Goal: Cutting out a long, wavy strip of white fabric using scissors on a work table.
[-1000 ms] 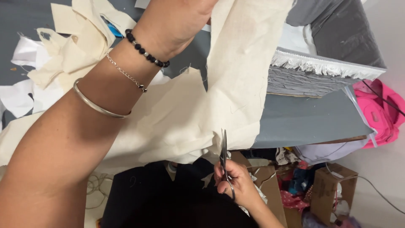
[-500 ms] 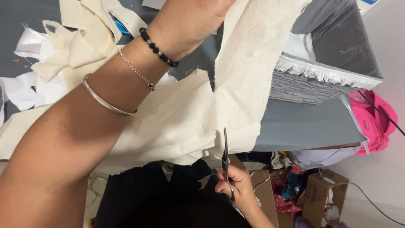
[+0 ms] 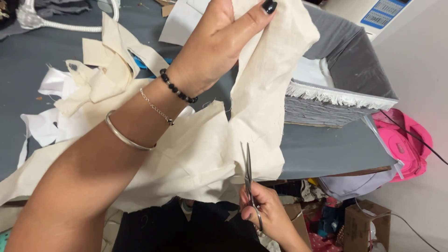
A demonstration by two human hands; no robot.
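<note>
Both hands are busy with one piece of cream cloth (image 3: 261,107). Left hand (image 3: 214,44), raised at the far end of the reach, is closed on the cloth's upper edge, thumb pressed over the front of it, so the fabric hangs down in a long strip toward the right hand (image 3: 266,210). That hand, low and close to the body, is wrapped around the handles of a pair of scissors (image 3: 248,179), whose blades point up at the cloth's lower edge; they look nearly closed, though the angle makes it hard to be sure whether they bite the fabric or only touch it.

On the left wrist sit a black bead bracelet (image 3: 178,89), a thin chain (image 3: 156,108) and a silver bangle (image 3: 126,136). Under that forearm, more cream and white offcuts (image 3: 93,84) lie spread over the grey worktop (image 3: 326,149). Beyond the hanging strip, to the right of the left hand, stands a grey box with a white fringe (image 3: 336,95) along its rim. Further right of the scissors hand, below the worktop's edge, lies a pink bag (image 3: 403,142), with a cardboard box (image 3: 359,224) near it.
</note>
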